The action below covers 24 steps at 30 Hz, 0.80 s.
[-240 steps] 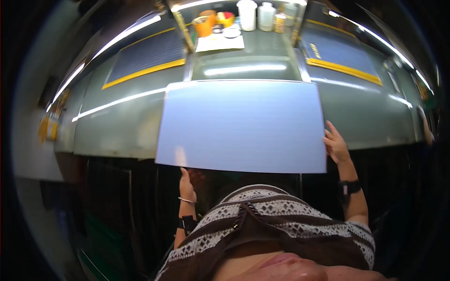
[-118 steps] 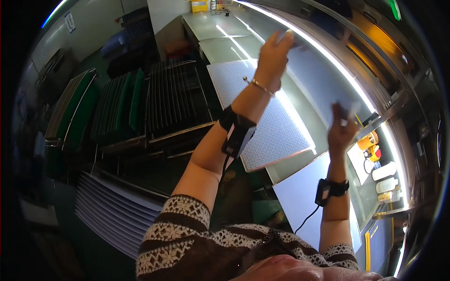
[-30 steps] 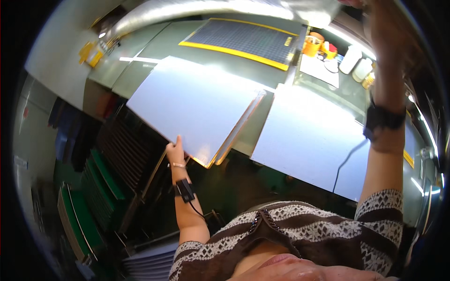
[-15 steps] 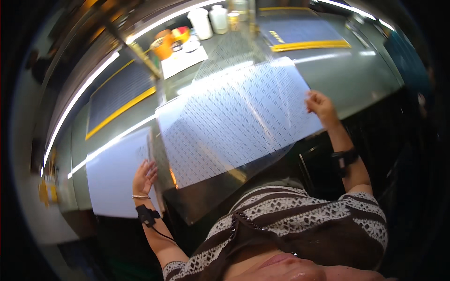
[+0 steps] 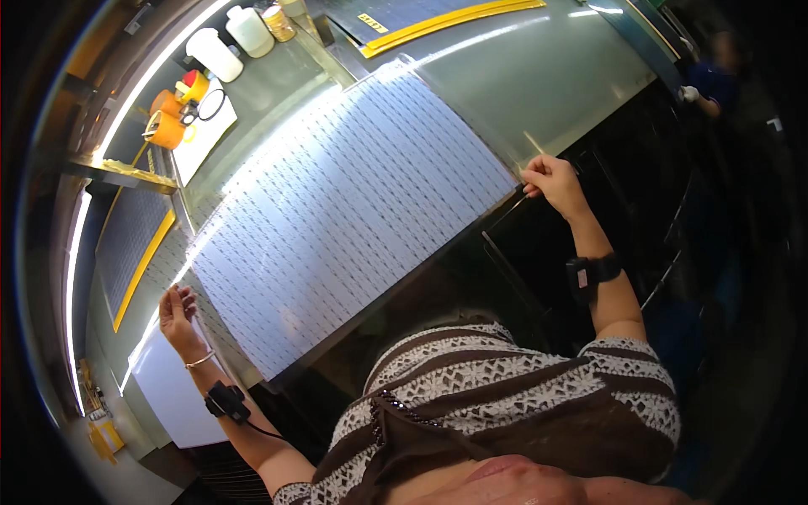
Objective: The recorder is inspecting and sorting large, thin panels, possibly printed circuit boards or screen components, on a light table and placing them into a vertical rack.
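Observation:
A large pale sheet (image 5: 353, 219) printed with rows of small dark marks lies slantwise on the worktable in front of me. By its right corner is my right hand (image 5: 555, 183), thumb and fingers pinched together. What they grip there is too thin and clear to make out. My left hand (image 5: 178, 321) is beside the sheet's left edge, fingers curled in and closed against the thumb; what is in them I cannot tell. Under and beyond my left wrist lies a plain white sheet (image 5: 172, 387), partly covered by the forearm.
Rolls of orange tape (image 5: 166, 129) and scissors (image 5: 189, 112) sit on white paper at the back left. White plastic bottles (image 5: 215, 55) stand behind. Yellow-edged dark blue mats (image 5: 396, 21) lie at the far side. Another person (image 5: 715, 93) is at the far right.
My view has turned, so the table things sit differently. My left hand has moved outward to the left and its spread fingers have closed. The right hand stays pinched at the sheet's right side.

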Tool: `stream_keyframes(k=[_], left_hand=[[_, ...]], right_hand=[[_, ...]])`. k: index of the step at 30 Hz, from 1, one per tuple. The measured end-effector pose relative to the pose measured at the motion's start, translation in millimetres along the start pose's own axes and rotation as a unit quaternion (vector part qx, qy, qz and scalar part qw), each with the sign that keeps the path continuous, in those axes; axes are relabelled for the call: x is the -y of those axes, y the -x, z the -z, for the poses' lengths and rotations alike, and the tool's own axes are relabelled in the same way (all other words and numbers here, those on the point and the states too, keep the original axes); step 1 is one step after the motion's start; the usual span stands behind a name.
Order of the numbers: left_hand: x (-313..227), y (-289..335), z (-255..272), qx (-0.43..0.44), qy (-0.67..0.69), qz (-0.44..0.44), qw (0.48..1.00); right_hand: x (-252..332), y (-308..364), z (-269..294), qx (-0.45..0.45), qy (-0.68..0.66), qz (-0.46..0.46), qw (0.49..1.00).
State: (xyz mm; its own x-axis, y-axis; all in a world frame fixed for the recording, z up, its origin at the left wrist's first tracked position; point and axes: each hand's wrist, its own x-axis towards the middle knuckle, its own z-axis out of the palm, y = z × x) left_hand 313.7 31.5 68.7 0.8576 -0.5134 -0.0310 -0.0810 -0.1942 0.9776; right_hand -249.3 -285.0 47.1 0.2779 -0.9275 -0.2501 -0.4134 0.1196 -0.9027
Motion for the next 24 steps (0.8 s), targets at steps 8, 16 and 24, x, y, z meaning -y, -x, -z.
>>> stream_keyframes(k=[8, 16, 24], left_hand=[[-1.7, -9.1, -11.8, -0.029, -0.049, 0.016, 0.998], [24.2, -16.6, -16.3, -0.025, -0.042, 0.056, 0.997], [46.1, -39.2, -10.1, 0.015, 0.012, 0.120, 0.993]], right_hand=[[-10.4, -18.2, -5.4, -0.043, 0.198, 0.117, 0.972], [-15.6, -10.6, 1.3, -0.077, 0.237, 0.165, 0.954], [-8.4, -9.3, 3.7, -0.045, 0.162, 0.098, 0.981]])
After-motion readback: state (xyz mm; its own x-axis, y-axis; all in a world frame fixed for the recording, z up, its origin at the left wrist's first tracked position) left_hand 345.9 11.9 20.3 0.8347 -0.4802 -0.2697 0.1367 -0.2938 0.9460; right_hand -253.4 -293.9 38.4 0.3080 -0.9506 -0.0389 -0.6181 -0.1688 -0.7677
